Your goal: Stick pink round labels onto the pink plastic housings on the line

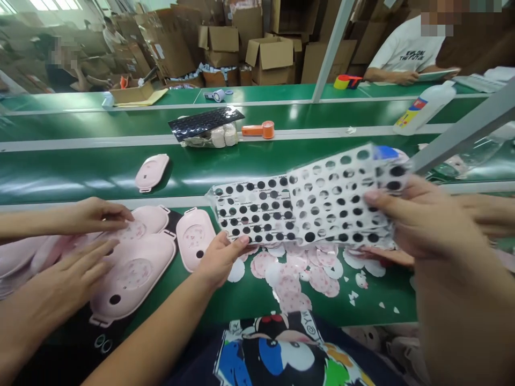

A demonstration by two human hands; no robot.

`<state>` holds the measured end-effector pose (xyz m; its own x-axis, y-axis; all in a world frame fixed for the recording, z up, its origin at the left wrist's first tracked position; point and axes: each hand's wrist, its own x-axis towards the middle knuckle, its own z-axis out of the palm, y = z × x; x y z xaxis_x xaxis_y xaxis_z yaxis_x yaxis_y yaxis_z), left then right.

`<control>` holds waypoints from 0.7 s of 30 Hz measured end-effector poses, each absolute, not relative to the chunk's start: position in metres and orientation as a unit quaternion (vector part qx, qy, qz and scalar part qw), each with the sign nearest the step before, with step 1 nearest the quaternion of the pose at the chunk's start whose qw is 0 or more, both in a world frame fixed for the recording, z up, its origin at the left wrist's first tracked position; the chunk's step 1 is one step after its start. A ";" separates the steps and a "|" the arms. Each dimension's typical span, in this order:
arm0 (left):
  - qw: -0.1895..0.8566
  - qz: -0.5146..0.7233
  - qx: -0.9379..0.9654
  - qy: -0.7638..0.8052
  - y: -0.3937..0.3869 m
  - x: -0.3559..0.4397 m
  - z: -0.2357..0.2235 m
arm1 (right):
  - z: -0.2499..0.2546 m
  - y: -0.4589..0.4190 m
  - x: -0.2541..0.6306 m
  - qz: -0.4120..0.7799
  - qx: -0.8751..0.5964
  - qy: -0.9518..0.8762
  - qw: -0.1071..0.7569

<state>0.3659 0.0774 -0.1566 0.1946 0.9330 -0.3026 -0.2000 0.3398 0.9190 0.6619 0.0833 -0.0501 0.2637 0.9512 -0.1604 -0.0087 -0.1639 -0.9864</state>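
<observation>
Gripped a dotted sheet [333, 203] in the curled right hand [422, 220] above the right half of the green belt [80, 177], the open left hand [221, 260] touching the sheet's lower edge with outstretched fingers.

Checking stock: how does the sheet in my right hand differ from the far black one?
The held sheet is pale with many empty holes; the far black sheet looks full. The right hand raises the first; the second lies flat. Both show rows of round dots.

Left hand [220, 260] reaches out flat — right hand [422, 222] pinches higher, thumb on top.
</observation>
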 end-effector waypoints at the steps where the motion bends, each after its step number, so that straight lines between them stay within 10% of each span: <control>1: 0.664 0.435 0.371 0.482 0.078 0.368 -0.155 | -0.056 0.085 0.657 0.487 -0.608 -0.367 0.509; 13: 0.376 0.284 0.764 0.440 0.053 0.394 -0.135 | -0.139 0.059 0.585 0.613 -0.495 -0.257 0.560; 21: 0.407 0.214 0.782 0.420 0.045 0.409 -0.132 | -0.149 0.055 0.561 0.663 -0.503 -0.269 0.485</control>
